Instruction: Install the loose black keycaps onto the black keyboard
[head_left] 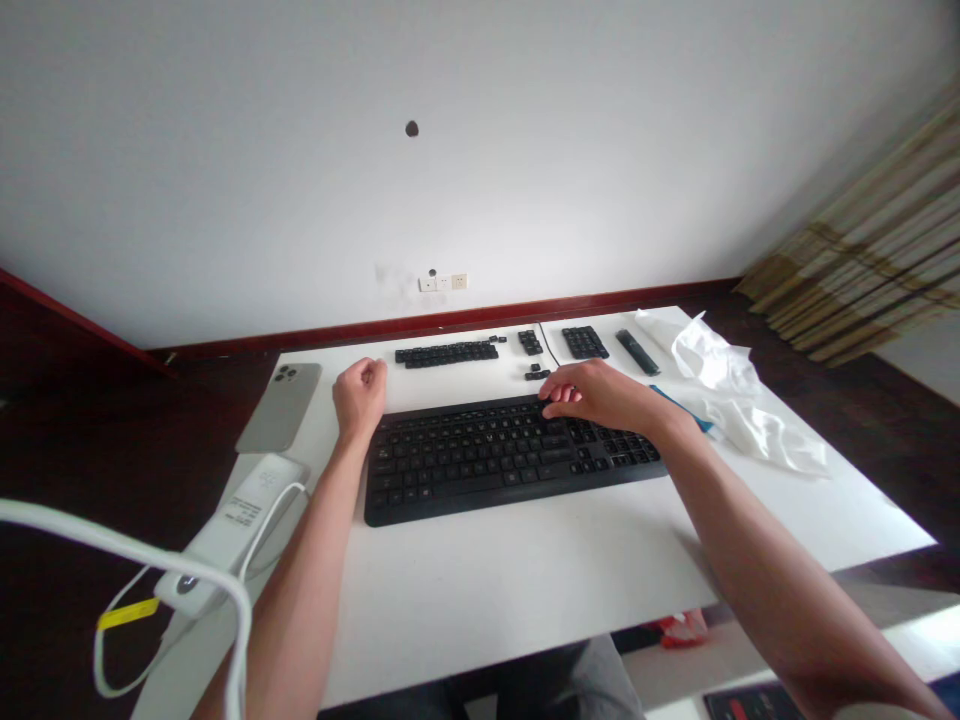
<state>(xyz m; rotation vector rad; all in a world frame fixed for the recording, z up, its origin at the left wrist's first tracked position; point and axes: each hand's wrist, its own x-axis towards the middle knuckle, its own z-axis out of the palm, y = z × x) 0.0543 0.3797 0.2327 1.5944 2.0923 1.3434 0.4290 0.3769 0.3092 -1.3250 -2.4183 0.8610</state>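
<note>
A black keyboard [472,455] lies across the white table, with open sockets showing in its right-hand number section. My left hand [361,392] is curled closed at the keyboard's upper left corner; whatever its fingers hold, if anything, is hidden. Over the keyboard's upper right part, my right hand [585,392] has thumb and fingers bent towards each other, with a gap between them and nothing visible in it. Behind the keyboard lie loose black keycaps: a long group [446,354], a small block [530,343], a square block [585,343] and a few caps [537,374] near my right fingers.
A phone [279,410] and a white power strip [232,530] with a looping cable lie at the left edge. A dark, narrow object [637,353] and crumpled white plastic [712,355] are at the right. The wall [480,180] stands behind the table.
</note>
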